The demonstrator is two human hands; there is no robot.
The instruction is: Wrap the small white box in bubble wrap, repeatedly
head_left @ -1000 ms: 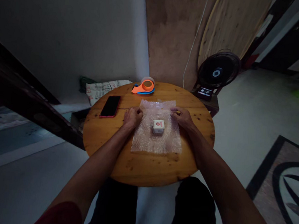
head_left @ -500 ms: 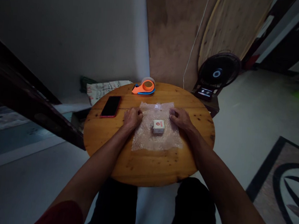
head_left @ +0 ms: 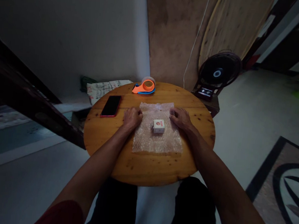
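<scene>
A small white box with red print (head_left: 158, 126) rests near the middle of a sheet of clear bubble wrap (head_left: 152, 143), which lies spread on a round wooden table (head_left: 150, 175). My left hand (head_left: 133, 117) is at the sheet's left edge, its fingers curled and closed on that edge. At the upper right edge of the sheet, my right hand (head_left: 181, 118) has its fingers curled against the wrap, thumb close to the fingers. Neither hand touches the box.
An orange and blue tape dispenser (head_left: 146, 86) stands at the table's far edge. A phone with a red edge (head_left: 111, 106) lies at the left. Beyond the table's right side are a black fan (head_left: 218, 72) and a small lit screen (head_left: 205, 92).
The near edge of the bubble wrap lies slightly lower and flatter. Both hands and the box have hardly moved.
</scene>
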